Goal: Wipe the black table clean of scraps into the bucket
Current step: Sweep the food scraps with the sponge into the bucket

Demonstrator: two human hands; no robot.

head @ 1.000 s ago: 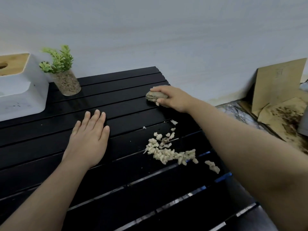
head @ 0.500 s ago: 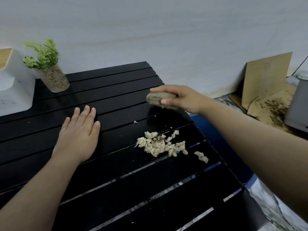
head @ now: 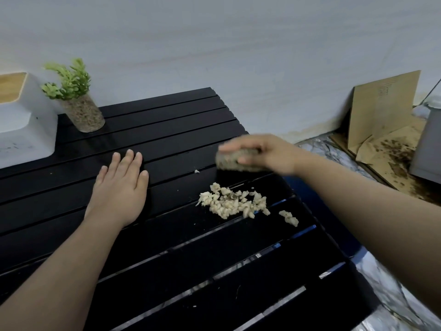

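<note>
A black slatted table (head: 167, 247) fills the lower left. A heap of pale scraps (head: 232, 203) lies near its right edge, with a small clump (head: 289, 218) further right and one crumb (head: 196, 171) behind. My right hand (head: 265, 152) hovers just behind the heap, blurred, its fingers closed on a greyish wadded cloth (head: 232, 160). My left hand (head: 119, 187) rests flat on the table, fingers together, left of the scraps. A blue thing (head: 298, 187) shows under the table's right edge; I cannot tell whether it is the bucket.
A potted green plant (head: 76, 101) and a white box with a wooden top (head: 21, 120) stand at the table's back left. Stained cardboard (head: 384, 125) leans on the wall at right, beside a grey container (head: 429, 144). Marbled floor (head: 391, 290) lies right of the table.
My right hand lifted the cloth from the table's back edge and brought it nearer, toward the scrap heap. The left hand stayed flat. The view shifted slightly.
</note>
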